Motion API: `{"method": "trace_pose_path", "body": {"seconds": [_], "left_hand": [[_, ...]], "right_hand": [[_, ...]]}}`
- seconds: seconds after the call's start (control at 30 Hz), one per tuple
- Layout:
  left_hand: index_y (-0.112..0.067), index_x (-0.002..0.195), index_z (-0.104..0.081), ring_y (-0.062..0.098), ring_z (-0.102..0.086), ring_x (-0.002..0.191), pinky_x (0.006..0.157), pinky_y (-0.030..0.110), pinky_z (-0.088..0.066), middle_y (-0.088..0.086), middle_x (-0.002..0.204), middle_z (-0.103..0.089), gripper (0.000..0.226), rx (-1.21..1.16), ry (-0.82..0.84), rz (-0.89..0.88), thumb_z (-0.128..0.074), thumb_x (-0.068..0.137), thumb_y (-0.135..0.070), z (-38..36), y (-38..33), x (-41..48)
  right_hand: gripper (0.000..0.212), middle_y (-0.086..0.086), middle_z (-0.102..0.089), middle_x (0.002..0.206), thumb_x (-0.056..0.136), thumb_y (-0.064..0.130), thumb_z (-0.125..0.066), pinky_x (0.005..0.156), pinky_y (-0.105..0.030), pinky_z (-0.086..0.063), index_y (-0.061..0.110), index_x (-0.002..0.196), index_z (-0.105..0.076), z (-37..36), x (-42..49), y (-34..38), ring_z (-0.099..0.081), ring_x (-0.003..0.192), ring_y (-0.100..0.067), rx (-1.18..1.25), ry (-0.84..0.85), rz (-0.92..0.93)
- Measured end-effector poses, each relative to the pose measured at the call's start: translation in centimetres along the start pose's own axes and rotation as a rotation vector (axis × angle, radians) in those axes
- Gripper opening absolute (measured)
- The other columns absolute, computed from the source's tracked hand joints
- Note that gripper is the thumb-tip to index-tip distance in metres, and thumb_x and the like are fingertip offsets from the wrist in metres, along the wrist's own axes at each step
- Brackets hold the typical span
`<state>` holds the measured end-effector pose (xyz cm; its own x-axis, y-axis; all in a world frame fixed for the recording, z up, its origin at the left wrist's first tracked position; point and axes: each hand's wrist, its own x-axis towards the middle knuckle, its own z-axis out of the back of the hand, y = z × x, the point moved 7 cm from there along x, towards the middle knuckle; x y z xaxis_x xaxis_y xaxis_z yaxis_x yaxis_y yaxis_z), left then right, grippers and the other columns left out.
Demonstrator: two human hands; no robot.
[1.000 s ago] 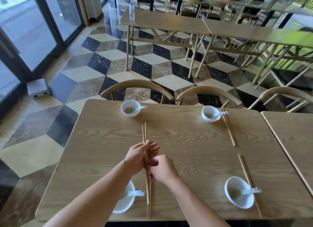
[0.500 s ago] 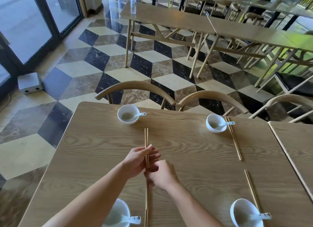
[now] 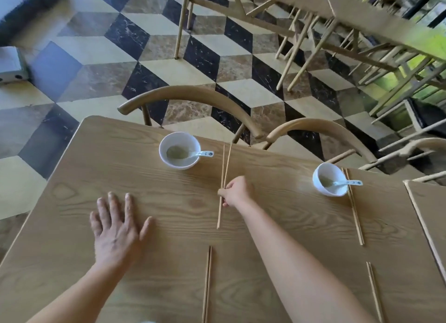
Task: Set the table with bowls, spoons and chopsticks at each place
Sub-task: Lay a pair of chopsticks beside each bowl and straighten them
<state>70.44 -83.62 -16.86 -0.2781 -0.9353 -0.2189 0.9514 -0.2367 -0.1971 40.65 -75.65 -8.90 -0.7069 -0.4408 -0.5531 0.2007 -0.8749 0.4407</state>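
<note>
A: Chopsticks [image 3: 224, 178] are lying at three o'clock of the far-left bowl [image 3: 179, 150], tips splaying apart. The right hand [image 3: 236, 192] is pinching them, probably to be aligning them with that place.

B: And the left hand [image 3: 115, 228]?

A: It is resting flat and empty on the table [image 3: 72, 262], perhaps bracing the reach.

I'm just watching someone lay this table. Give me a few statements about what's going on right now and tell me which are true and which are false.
1. The right hand holds a pair of chopsticks. True.
2. The left hand grips a spoon. False: it lies flat and empty on the table.
3. Both far bowls, left and right, contain a spoon. True.
4. The held chopsticks lie left of the far-left bowl. False: they are to its right.
</note>
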Motion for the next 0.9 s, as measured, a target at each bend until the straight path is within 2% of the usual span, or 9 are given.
{"method": "trace_pose_path", "body": {"seconds": [0.07,0.13,0.17,0.2,0.27,0.33,0.57,0.7,0.9], "left_hand": [[-0.017,0.157,-0.021,0.038,0.000,0.151,0.119,0.048,0.005,0.021,0.163,-0.012,0.092,0.042,-0.053,0.002,-0.020,0.085,-0.074,-0.2,-0.2,-0.1],[-0.018,0.156,-0.023,0.037,-0.001,0.151,0.120,0.047,0.005,0.020,0.163,-0.014,0.091,0.045,-0.081,0.004,-0.024,0.085,-0.074,-0.3,-0.3,0.1],[-0.018,0.156,-0.024,0.037,-0.002,0.151,0.120,0.047,0.005,0.020,0.163,-0.014,0.091,0.045,-0.084,0.004,-0.026,0.084,-0.074,-0.5,-0.1,0.1],[-0.019,0.156,-0.024,0.037,-0.002,0.151,0.120,0.047,0.004,0.019,0.163,-0.014,0.091,0.041,-0.081,0.009,-0.027,0.084,-0.074,-0.6,0.1,0.1],[-0.019,0.156,-0.024,0.037,-0.003,0.151,0.121,0.048,0.002,0.019,0.163,-0.014,0.091,0.029,-0.097,0.012,-0.030,0.083,-0.074,-0.8,0.2,0.0],[-0.019,0.155,-0.026,0.037,-0.004,0.151,0.121,0.049,0.000,0.019,0.163,-0.016,0.091,0.020,-0.109,0.010,-0.032,0.083,-0.073,-0.7,0.0,0.0],[-0.020,0.155,-0.027,0.035,-0.004,0.152,0.122,0.050,-0.002,0.017,0.163,-0.016,0.091,-0.010,-0.113,0.024,-0.031,0.082,-0.074,-0.3,0.1,-0.1],[-0.020,0.155,-0.028,0.035,-0.005,0.152,0.122,0.049,-0.002,0.017,0.163,-0.016,0.091,-0.019,-0.120,0.022,-0.032,0.081,-0.074,-0.2,0.1,-0.2],[-0.019,0.153,-0.031,0.037,-0.008,0.151,0.121,0.050,-0.004,0.018,0.162,-0.019,0.091,-0.033,-0.136,0.018,-0.033,0.080,-0.073,-0.1,0.1,-0.3]], "right_hand": [[0.016,-0.006,-0.068,0.067,0.075,0.016,-0.075,0.038,-0.010,-0.043,0.005,0.085,-0.070,-1.3,1.9,0.7,-0.065,0.047,-0.014,-0.041,-0.023,0.013],[0.022,-0.011,-0.071,0.079,0.072,0.018,-0.078,0.063,-0.028,-0.060,0.003,0.085,-0.068,-2.8,3.6,0.9,-0.071,0.067,-0.027,-0.065,-0.044,0.014],[0.025,-0.013,-0.070,0.083,0.071,0.020,-0.077,0.069,-0.035,-0.060,0.003,0.087,-0.067,-3.4,4.2,0.8,-0.071,0.074,-0.028,-0.083,-0.052,0.015],[0.027,-0.013,-0.069,0.087,0.073,0.022,-0.076,0.072,-0.035,-0.059,0.003,0.090,-0.067,-3.9,4.5,0.7,-0.069,0.077,-0.027,-0.111,-0.059,0.033],[0.025,-0.012,-0.066,0.090,0.079,0.025,-0.074,0.069,-0.027,-0.047,0.003,0.090,-0.068,-3.8,4.3,1.3,-0.061,0.077,-0.025,-0.182,-0.073,0.093],[0.027,-0.013,-0.067,0.091,0.082,0.027,-0.075,0.066,-0.024,-0.039,0.002,0.088,-0.069,-3.7,4.3,1.2,-0.062,0.082,-0.027,-0.209,-0.088,0.107],[0.024,-0.012,-0.071,0.095,0.079,0.024,-0.077,0.070,-0.025,-0.047,0.004,0.090,-0.071,-3.5,4.0,1.1,-0.067,0.091,-0.029,-0.205,-0.123,0.121],[0.022,-0.012,-0.071,0.096,0.079,0.022,-0.076,0.068,-0.022,-0.042,0.005,0.092,-0.071,-3.4,3.9,1.2,-0.067,0.093,-0.028,-0.185,-0.137,0.131],[0.018,-0.010,-0.071,0.090,0.078,0.019,-0.076,0.063,-0.022,-0.040,0.006,0.090,-0.071,-3.2,3.8,1.4,-0.062,0.077,-0.023,-0.182,-0.143,0.133]]}}
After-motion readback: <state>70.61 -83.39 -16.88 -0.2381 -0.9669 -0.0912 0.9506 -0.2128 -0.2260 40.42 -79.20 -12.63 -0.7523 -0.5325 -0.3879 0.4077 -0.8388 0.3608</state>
